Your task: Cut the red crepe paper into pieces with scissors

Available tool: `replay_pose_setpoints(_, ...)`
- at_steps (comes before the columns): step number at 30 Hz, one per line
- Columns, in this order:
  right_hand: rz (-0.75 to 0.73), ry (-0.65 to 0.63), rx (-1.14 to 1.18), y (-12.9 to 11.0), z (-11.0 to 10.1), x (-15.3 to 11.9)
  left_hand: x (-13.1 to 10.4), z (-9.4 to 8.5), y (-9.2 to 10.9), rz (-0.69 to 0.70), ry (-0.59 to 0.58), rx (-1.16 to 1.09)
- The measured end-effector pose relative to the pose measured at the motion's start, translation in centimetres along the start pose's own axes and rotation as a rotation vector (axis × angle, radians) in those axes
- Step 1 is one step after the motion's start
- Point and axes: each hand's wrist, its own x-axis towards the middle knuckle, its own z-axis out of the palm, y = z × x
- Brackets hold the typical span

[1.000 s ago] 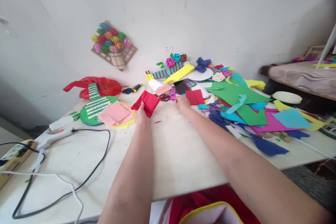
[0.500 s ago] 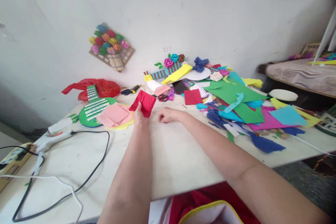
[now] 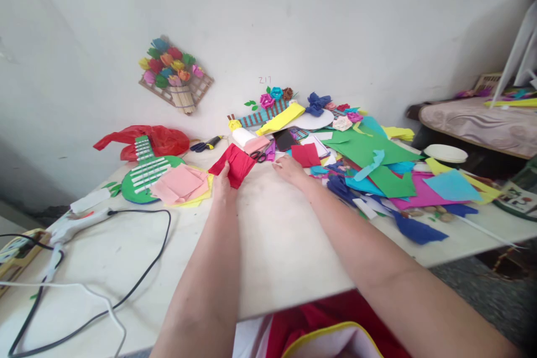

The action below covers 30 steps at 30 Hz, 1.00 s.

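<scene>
Red crepe paper [image 3: 235, 166] is held in my left hand [image 3: 225, 184], with the thumb lying over its lower left part. My right hand [image 3: 290, 171] is a short way to the right, low over the table, its fingers apart and nothing visible in them. Just beyond it lie black-handled scissors [image 3: 260, 155] and a flat red paper square [image 3: 305, 155]. Pink paper sheets [image 3: 179, 183] rest on yellow ones left of my left hand, partly over a green round piece with white strips [image 3: 145, 176].
A glue gun [image 3: 79, 225] and its black cable lie at the left on the table [image 3: 289, 251]. Coloured paper scraps [image 3: 369, 148] are heaped at the right. Pliers [image 3: 205, 144] and a red plastic bag [image 3: 168, 140] sit near the wall.
My right hand has moved forward and to the right, and its curled fingers have opened. The red paper in my left hand is turned slightly and looks more spread. The view has shifted a little.
</scene>
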Motion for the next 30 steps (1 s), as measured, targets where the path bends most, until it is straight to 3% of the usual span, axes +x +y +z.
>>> replay_pose_setpoints(3, -0.014, -0.018, 0.031, 0.3, 1.1, -0.5, 0.0, -0.1, -0.2, -0.016, -0.037, 0.013)
replay_pose_setpoints(7, 0.245, 0.176, -0.085, 1.9, 0.1, -1.0, 0.3, -0.4, -0.4, -0.046, -0.07, 0.013)
replay_pose_setpoints(11, 0.268, 0.288, 0.022, 1.9, -1.1, -1.0, 0.3, -0.5, -0.5, -0.128, -0.118, 0.035)
replay_pose_setpoints(13, 0.223, 0.242, 0.273, 0.9, -1.3, -0.9, 0.1, -0.4, -0.5, -0.16, -0.13, 0.049)
replay_pose_setpoints(16, 0.171, 0.007, 0.802, -0.8, -1.0, -0.9, -0.3, -0.1, -0.6, -0.196, -0.148, 0.081)
replay_pose_setpoints(19, 0.156, -0.172, 1.1, -1.7, -0.2, -1.0, -0.4, 0.1, -0.9, -0.212, -0.161, 0.119)
replay_pose_setpoints(26, 0.212, 0.042, 0.974, -1.2, 1.5, -0.1, -0.4, 0.3, -1.7, -0.172, -0.114, 0.243)
replay_pose_setpoints(30, 0.215, 0.072, 0.897, -1.0, 2.1, 0.3, -0.3, 0.5, -1.9, -0.102, -0.04, 0.343)
